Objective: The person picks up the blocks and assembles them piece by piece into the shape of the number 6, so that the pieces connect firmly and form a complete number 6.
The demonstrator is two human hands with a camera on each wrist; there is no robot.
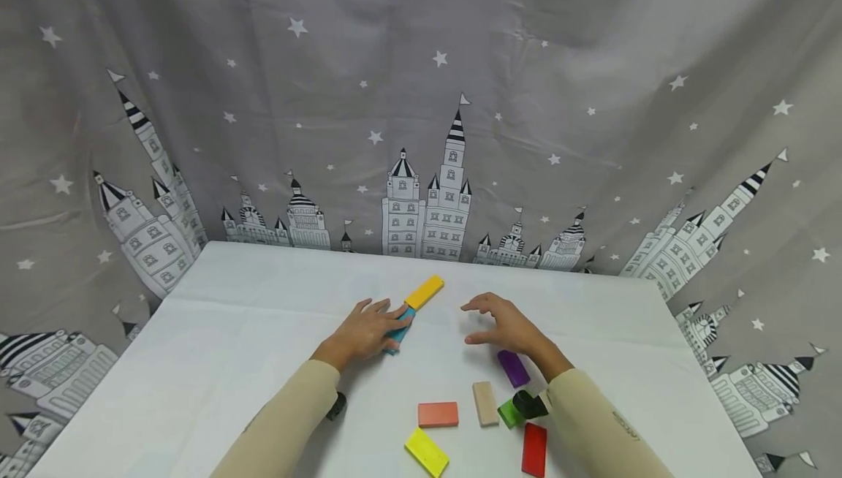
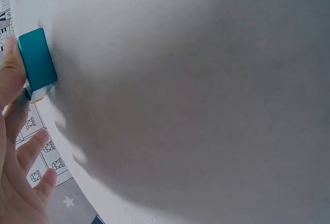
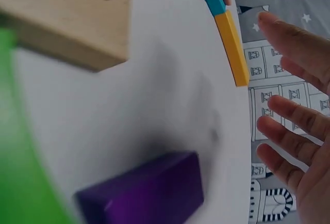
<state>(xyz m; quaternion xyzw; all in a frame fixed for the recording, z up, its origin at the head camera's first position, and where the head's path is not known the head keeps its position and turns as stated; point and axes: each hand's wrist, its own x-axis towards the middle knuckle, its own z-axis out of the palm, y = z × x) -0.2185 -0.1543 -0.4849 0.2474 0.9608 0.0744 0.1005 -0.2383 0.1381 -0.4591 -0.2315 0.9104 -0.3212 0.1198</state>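
My left hand [image 1: 365,332] grips a blue block [image 1: 400,333] between thumb and fingers, low over the white table. In the left wrist view the thumb lies along one side of the blue block [image 2: 37,59], the other fingers spread out below. Its far end meets a yellow-orange block [image 1: 425,292], the two forming one slanting line. Held apart to the right, my right hand [image 1: 503,326] has spread fingers and nothing in them. A purple block [image 1: 514,368] lies just below that hand; the right wrist view shows the purple block [image 3: 154,193] up close.
Nearer me lie a salmon block [image 1: 438,414], a bright yellow block [image 1: 427,452], a plain wooden block [image 1: 485,403], a green block [image 1: 509,414] partly covered by the right wrist camera, and a red block [image 1: 534,450]. A grey castle-print curtain [image 1: 342,98] hangs behind the table [image 1: 250,302].
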